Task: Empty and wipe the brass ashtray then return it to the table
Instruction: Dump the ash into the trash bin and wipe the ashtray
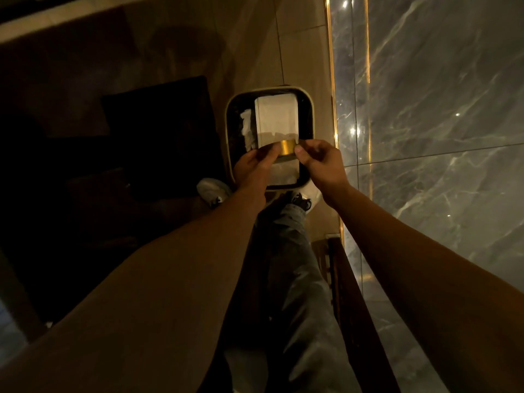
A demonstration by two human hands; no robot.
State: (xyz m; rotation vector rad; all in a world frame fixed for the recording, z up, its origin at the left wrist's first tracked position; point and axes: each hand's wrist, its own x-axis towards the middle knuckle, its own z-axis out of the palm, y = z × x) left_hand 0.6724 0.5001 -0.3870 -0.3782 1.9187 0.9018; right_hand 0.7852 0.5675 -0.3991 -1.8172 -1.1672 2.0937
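Note:
The brass ashtray point(286, 148) is a small shiny gold cylinder, held over the open waste bin point(307, 114). My left hand point(255, 165) grips its left side, fingers wrapped over the rim. My right hand point(317, 160) pinches its right side with thumb and fingers. The ashtray's inside is hidden from view. White tissue paper point(276, 117) lies in the bin under the ashtray.
The bin has a cream rim and a dark liner and stands on the beige tiled floor beside a grey marble wall point(425, 109) with gold trim. My shoes point(300, 199) touch its near edge. A dark low table point(158, 131) stands to the left. A dark wooden piece point(354, 307) runs along the wall.

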